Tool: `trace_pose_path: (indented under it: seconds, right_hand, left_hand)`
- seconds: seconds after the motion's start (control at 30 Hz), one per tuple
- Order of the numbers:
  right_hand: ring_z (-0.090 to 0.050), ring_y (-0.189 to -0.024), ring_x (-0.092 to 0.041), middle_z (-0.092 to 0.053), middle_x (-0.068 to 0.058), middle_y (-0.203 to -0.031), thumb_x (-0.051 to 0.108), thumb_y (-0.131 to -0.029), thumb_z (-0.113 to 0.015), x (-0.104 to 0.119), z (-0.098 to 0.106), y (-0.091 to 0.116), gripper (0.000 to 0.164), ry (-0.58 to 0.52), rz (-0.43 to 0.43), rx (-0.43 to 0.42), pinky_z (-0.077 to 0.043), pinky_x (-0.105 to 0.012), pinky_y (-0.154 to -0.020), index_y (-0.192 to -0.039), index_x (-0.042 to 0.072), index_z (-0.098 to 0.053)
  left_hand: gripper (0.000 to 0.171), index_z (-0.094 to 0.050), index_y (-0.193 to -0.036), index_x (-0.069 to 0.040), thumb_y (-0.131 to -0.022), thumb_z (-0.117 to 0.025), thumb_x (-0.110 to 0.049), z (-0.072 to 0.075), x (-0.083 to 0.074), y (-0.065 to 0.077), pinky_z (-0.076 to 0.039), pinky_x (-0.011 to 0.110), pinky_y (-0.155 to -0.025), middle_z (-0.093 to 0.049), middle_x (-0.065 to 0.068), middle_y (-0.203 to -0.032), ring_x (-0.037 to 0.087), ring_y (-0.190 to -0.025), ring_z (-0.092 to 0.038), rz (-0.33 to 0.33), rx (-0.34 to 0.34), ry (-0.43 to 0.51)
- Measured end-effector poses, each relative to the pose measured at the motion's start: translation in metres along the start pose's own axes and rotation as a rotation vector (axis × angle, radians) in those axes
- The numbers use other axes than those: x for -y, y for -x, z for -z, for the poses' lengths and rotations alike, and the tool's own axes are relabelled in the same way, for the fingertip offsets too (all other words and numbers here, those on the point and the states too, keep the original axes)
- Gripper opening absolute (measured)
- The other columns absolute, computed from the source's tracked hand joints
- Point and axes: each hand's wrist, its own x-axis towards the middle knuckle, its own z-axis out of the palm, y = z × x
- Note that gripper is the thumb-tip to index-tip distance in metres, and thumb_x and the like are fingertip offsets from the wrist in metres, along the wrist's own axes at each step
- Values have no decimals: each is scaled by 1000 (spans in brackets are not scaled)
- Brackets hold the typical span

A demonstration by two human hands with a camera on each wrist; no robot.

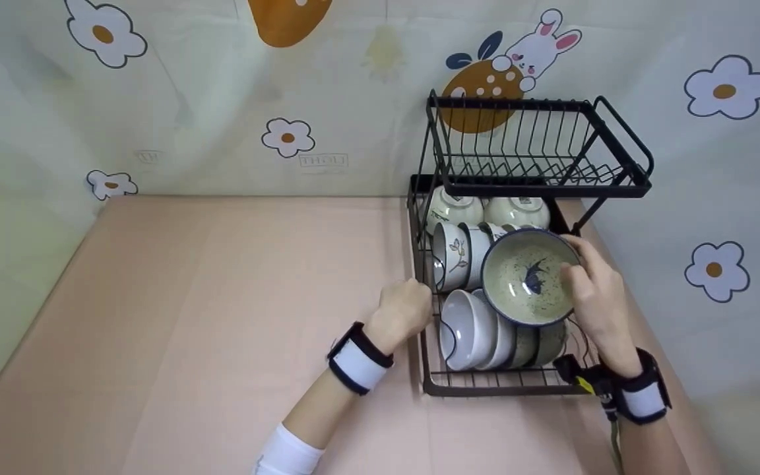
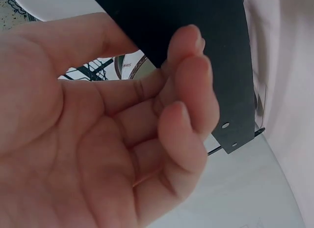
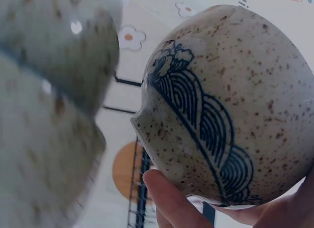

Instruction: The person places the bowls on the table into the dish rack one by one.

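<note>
My right hand (image 1: 596,297) holds a speckled bowl (image 1: 518,280) by its rim, thumb on the inner side. The bowl is tilted with its inside and dark blue motif facing up toward the head view. In the right wrist view its outside shows a blue wave band (image 3: 196,120), with fingers (image 3: 171,201) against it near the foot. My left hand (image 1: 405,309) grips the left side of the black dish rack (image 1: 505,390). In the left wrist view, the curled fingers (image 2: 184,139) lie against the rack's flat black side strip (image 2: 230,75).
Below the held bowl stands a row of bowls (image 1: 466,330) on edge, white and greenish. Behind are cups (image 1: 451,257) on their sides and upturned bowls (image 1: 518,212). The rack's upper tier (image 1: 548,191) overhangs the back. A pink tabletop (image 1: 254,297) extends left.
</note>
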Motion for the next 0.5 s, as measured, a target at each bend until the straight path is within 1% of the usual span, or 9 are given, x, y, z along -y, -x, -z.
trace_pose_path:
  seconds: [0.03, 0.13, 0.2, 0.23, 0.27, 0.3, 0.37, 0.43, 0.5]
  right_hand:
    - [-59, -87, -29, -65, -23, -111, 12, -91, -40, -1, 2, 0, 41, 5, 2, -27, -48, -35, -72, -129, 11, -55]
    - [-61, -86, -34, -66, -24, -113, 9, -89, -42, -2, 7, -2, 41, 26, 11, -116, -51, -41, -72, -127, 10, -58]
    - [-63, -85, -36, -67, -24, -112, 8, -88, -42, -3, 11, -3, 42, 47, 17, -174, -51, -33, -71, -126, 10, -59]
    - [-63, -81, -36, -68, -25, -107, 8, -87, -42, -4, 13, -3, 42, 65, 22, -200, -51, -29, -67, -125, 9, -60]
    - [-61, -74, -34, -69, -25, -101, 9, -87, -42, -5, 15, -4, 42, 89, 26, -224, -49, -25, -63, -124, 9, -60]
    - [-60, -71, -31, -70, -24, -97, 9, -87, -42, -6, 17, -4, 41, 119, 30, -246, -44, -18, -59, -124, 10, -61]
    - [-59, -68, -29, -70, -23, -91, 12, -86, -44, -8, 21, -5, 40, 171, 30, -275, -36, -13, -54, -121, 9, -63]
    - [-58, -69, -30, -69, -22, -90, 15, -85, -48, -10, 26, -6, 39, 228, 17, -281, -37, -19, -56, -120, 9, -63]
    - [-61, -79, -34, -68, -23, -99, 18, -85, -51, -12, 30, -6, 39, 275, -15, -266, -39, -25, -62, -121, 9, -62]
  left_hand:
    - [14, -70, -82, -7, -86, -64, -18, 0, 0, 0, -55, 28, -58, -72, 7, -84, 20, -73, -66, -1, 3, 5]
    - [13, -69, -80, -7, -86, -63, -17, 0, 0, 0, -54, 27, -58, -71, 7, -82, 19, -72, -66, 0, 2, 12]
    - [13, -69, -80, -7, -86, -63, -15, 0, 0, 0, -54, 28, -57, -72, 7, -83, 20, -72, -66, -1, -7, 11]
    - [12, -70, -80, -7, -86, -62, -15, 0, -1, 0, -54, 28, -57, -72, 7, -83, 20, -72, -66, -2, -8, 10]
    - [12, -70, -80, -7, -86, -62, -15, 0, -1, 0, -54, 28, -57, -72, 7, -83, 20, -72, -66, -3, -12, 6]
    - [12, -70, -80, -7, -86, -62, -15, 0, -1, 0, -54, 28, -56, -72, 6, -83, 19, -72, -66, -3, -16, 3]
    - [13, -70, -81, -7, -86, -62, -15, 0, 0, 0, -54, 27, -56, -72, 6, -83, 19, -72, -66, -4, -11, 4]
    - [13, -70, -81, -7, -87, -62, -16, 0, 0, 0, -55, 27, -56, -72, 7, -83, 19, -72, -67, -2, -3, 12]
    - [15, -70, -82, -7, -87, -62, -18, 0, 0, -1, -55, 29, -56, -72, 7, -86, 19, -74, -68, 5, 7, 24]
